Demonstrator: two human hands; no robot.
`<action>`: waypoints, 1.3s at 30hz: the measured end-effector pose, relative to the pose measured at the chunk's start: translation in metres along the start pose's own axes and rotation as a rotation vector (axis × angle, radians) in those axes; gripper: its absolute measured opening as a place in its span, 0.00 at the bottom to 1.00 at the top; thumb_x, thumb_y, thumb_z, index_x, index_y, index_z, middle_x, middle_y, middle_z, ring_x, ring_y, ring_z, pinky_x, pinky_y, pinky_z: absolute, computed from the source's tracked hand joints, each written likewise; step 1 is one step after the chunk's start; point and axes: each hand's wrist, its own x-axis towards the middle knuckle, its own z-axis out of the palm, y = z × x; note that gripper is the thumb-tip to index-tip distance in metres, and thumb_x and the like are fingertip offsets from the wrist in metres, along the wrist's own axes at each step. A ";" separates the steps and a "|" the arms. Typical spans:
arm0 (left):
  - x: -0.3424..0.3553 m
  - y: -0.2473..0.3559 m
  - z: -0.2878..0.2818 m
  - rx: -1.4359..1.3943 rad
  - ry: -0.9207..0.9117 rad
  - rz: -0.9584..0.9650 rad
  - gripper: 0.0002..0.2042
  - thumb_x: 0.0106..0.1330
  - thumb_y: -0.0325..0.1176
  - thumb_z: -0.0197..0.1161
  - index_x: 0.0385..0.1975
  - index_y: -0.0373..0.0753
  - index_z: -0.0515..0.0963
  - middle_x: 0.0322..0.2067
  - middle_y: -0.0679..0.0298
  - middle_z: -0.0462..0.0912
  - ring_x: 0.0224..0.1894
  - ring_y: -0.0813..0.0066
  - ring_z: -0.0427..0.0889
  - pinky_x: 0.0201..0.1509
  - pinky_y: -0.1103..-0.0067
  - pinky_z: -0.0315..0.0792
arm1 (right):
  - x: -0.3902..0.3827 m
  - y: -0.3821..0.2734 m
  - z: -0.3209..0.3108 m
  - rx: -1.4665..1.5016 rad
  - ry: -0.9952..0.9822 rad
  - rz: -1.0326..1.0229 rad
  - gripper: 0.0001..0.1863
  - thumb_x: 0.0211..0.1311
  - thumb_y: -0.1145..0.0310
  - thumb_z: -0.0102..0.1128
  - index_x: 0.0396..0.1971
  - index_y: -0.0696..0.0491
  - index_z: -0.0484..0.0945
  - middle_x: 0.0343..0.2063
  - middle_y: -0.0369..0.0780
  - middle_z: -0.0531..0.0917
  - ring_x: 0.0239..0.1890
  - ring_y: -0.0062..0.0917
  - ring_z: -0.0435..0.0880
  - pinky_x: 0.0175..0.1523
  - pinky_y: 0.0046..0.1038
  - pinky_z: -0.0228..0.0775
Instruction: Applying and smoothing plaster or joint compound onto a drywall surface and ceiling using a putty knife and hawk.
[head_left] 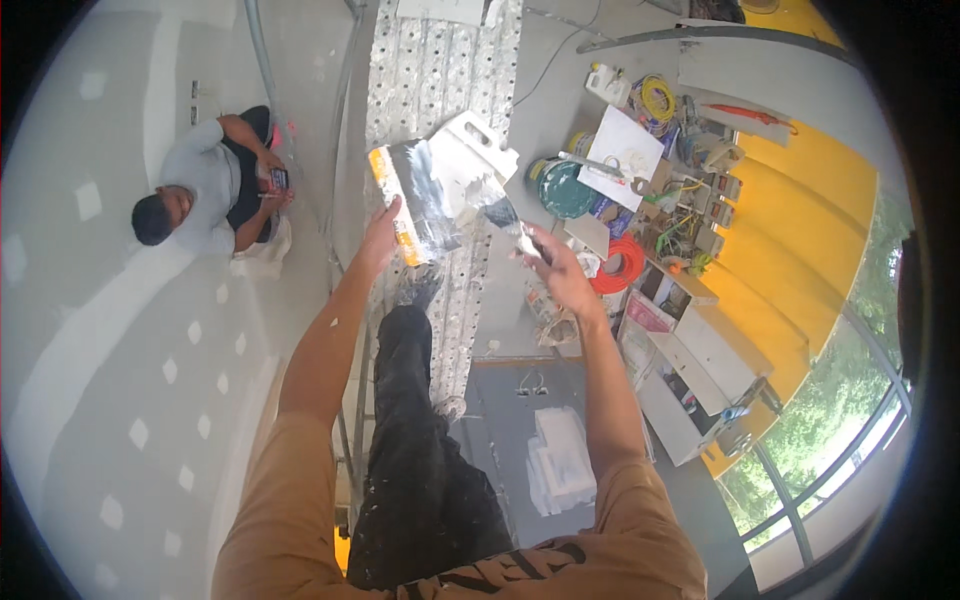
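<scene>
My left hand (382,232) grips a wide finishing knife (398,205) by its yellow-orange edged back; its dark blade is streaked with pale compound. In my right hand (555,268) is a smaller putty knife (503,215), smeared with white, angled toward the wide blade. Just beyond both knives lies a white plastic container (470,145) with a slotted handle, over the perforated metal plank (440,50). My dark-trousered leg and a dusty shoe (418,287) are on that plank, below my hands.
A co-worker (195,180) sits at left beside a patched wall (110,380); grey poles (255,50) stand between us. Right of the plank lie buckets (560,188), cable coils (620,265) and open pale boxes (700,350), near yellow sheeting (790,250) and a window.
</scene>
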 end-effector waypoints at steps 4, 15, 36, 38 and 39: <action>-0.025 0.037 0.064 0.068 -0.162 -0.085 0.25 0.76 0.47 0.57 0.64 0.35 0.68 0.52 0.61 0.79 0.52 0.70 0.81 0.56 0.69 0.77 | -0.054 -0.053 0.008 0.001 0.149 -0.025 0.28 0.65 0.85 0.56 0.65 0.56 0.71 0.42 0.38 0.84 0.49 0.22 0.79 0.56 0.23 0.69; -0.268 0.112 0.232 0.037 -0.526 -0.084 0.24 0.79 0.40 0.51 0.70 0.39 0.62 0.58 0.62 0.76 0.58 0.68 0.78 0.61 0.66 0.73 | -0.270 -0.153 0.000 -0.564 0.560 -0.476 0.30 0.56 0.86 0.56 0.61 0.50 0.78 0.59 0.50 0.78 0.53 0.47 0.79 0.62 0.40 0.70; -0.665 -0.043 0.379 0.507 -1.017 -0.070 0.19 0.79 0.42 0.51 0.58 0.32 0.73 0.45 0.58 0.85 0.41 0.71 0.87 0.45 0.74 0.83 | -0.675 -0.112 0.034 -0.660 1.340 -0.642 0.38 0.45 0.88 0.53 0.60 0.46 0.79 0.64 0.46 0.75 0.54 0.42 0.79 0.55 0.38 0.74; -0.690 -0.074 0.384 0.539 -0.997 -0.058 0.20 0.79 0.43 0.51 0.58 0.32 0.73 0.43 0.59 0.85 0.40 0.72 0.87 0.44 0.74 0.83 | -0.708 -0.088 0.038 -0.596 1.421 -0.554 0.37 0.47 0.88 0.52 0.60 0.46 0.79 0.64 0.46 0.75 0.56 0.43 0.79 0.57 0.39 0.73; -0.699 -0.083 0.383 0.555 -1.015 -0.061 0.20 0.79 0.43 0.51 0.58 0.32 0.73 0.43 0.59 0.85 0.40 0.72 0.87 0.44 0.74 0.83 | -0.723 -0.083 0.036 -0.613 1.481 -0.590 0.36 0.48 0.89 0.51 0.60 0.46 0.79 0.64 0.47 0.75 0.58 0.45 0.77 0.61 0.39 0.72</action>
